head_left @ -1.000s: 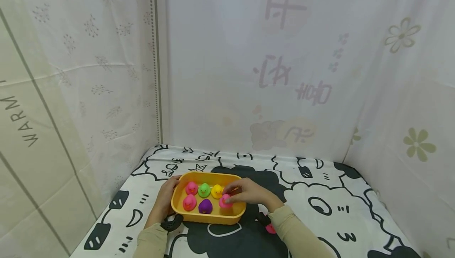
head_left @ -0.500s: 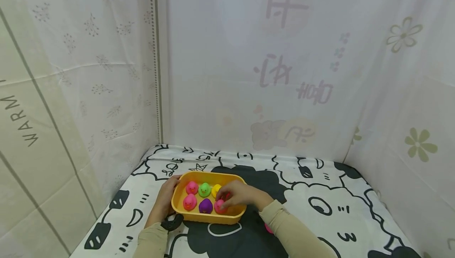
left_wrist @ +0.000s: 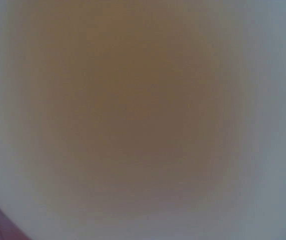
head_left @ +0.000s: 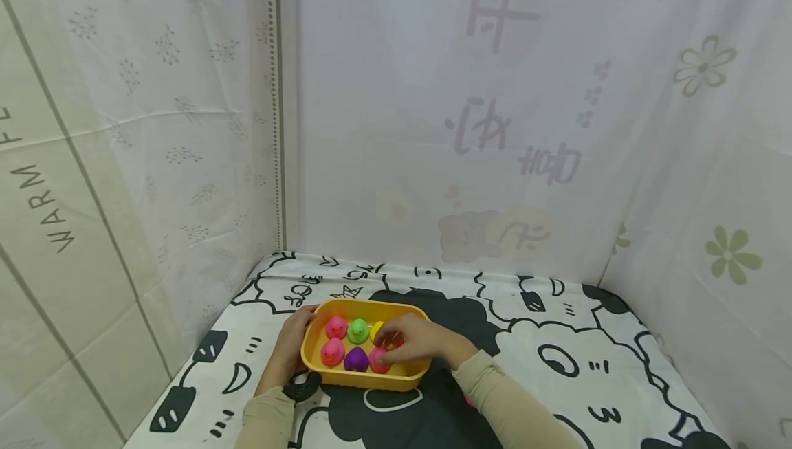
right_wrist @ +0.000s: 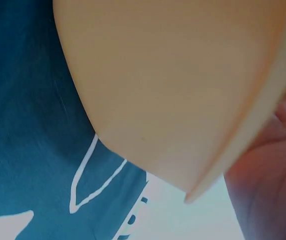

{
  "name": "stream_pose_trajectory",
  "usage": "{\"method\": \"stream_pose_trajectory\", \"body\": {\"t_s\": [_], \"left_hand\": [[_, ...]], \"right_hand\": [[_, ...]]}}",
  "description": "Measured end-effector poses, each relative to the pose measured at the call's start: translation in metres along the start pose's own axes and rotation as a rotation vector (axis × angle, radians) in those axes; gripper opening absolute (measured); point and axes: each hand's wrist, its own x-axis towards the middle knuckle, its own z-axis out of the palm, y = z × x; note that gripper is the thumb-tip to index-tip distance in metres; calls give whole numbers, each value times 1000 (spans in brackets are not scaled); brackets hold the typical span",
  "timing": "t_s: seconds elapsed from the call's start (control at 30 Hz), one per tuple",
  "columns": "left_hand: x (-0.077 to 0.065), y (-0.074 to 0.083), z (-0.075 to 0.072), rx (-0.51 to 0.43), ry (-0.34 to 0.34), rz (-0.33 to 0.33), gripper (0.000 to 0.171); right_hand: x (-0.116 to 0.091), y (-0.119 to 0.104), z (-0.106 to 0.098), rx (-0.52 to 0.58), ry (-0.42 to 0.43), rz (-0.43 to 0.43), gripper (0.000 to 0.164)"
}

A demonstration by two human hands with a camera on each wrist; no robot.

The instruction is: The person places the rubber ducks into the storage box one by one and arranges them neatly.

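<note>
A yellow plastic tray (head_left: 365, 379) with rounded corners holds several small rubber ducks. Two pink ducks (head_left: 332, 351) sit at its left, beside a green duck (head_left: 357, 331) and a purple duck (head_left: 355, 359). A yellow duck (head_left: 375, 329) is partly covered by my right hand (head_left: 416, 337). This hand reaches over the right rim and pinches another pink duck (head_left: 379, 360) next to the purple one. Something red (head_left: 398, 340) shows behind its fingers. My left hand (head_left: 291, 340) holds the tray's left end. The left wrist view is only a blur.
The tray rests on a white cloth (head_left: 513, 359) with black cartoon drawings. Pale printed curtains (head_left: 396, 126) rise behind and at both sides. Near my right sleeve a pink object (head_left: 468, 400) is mostly hidden. Its outer tray wall (right_wrist: 168, 90) fills the right wrist view.
My right hand has carried the pink duck left within the tray, up beside the purple duck. My left hand has stayed at the tray's left end. The head view has shifted slightly.
</note>
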Motion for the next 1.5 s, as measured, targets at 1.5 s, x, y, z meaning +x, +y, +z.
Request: {"method": "stream_pose_trajectory", "body": {"t_s": [1.5], "left_hand": [[-1, 2, 0, 45, 13, -11, 48]], "right_hand": [[-139, 37, -24, 347, 396, 183, 25]]}}
